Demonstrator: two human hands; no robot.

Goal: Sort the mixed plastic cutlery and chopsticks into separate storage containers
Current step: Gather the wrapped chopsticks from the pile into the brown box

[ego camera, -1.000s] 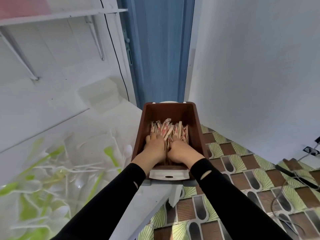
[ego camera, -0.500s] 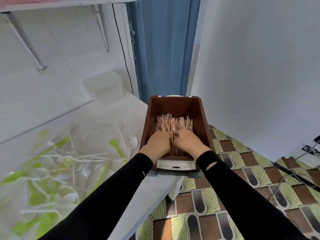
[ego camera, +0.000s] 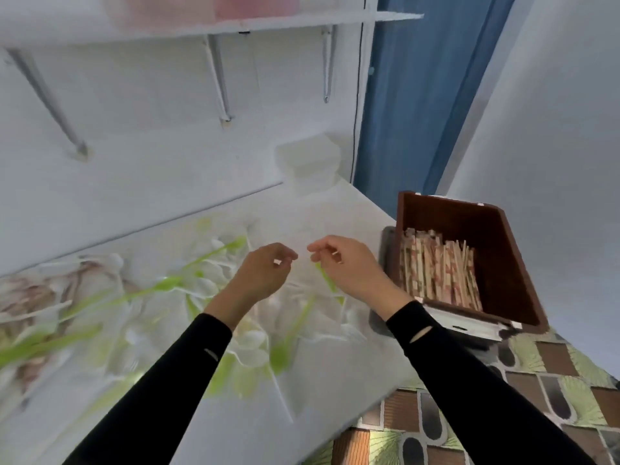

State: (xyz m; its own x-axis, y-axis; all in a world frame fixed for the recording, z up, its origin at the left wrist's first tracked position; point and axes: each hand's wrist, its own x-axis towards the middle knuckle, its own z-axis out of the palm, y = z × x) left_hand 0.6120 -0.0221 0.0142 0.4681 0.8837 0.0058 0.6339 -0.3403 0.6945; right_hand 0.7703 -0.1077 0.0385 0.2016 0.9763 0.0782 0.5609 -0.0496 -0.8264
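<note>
A brown plastic box [ego camera: 503, 260] stands at the table's right end, and wrapped chopsticks [ego camera: 436, 270] lie in a row inside it. White and green plastic spoons and forks [ego camera: 201, 290] lie mixed and blurred over the white table [ego camera: 335, 380]. My left hand [ego camera: 265, 273] and my right hand [ego camera: 345, 266] hover side by side above the pile, left of the box. The fingers of both hang loosely curled, and I see nothing held in either. A green spoon [ego camera: 327, 280] lies just under my right hand.
A stack of white lidded containers [ego camera: 308, 162] sits at the table's far corner by the blue door frame [ego camera: 419, 95]. A wall shelf [ego camera: 235, 25] on brackets runs overhead. Patterned floor tiles [ego camera: 553, 380] show beyond the table's right edge.
Both hands have left the brown box and moved left over the cutlery pile. My view has swung left, so the box now sits at the right.
</note>
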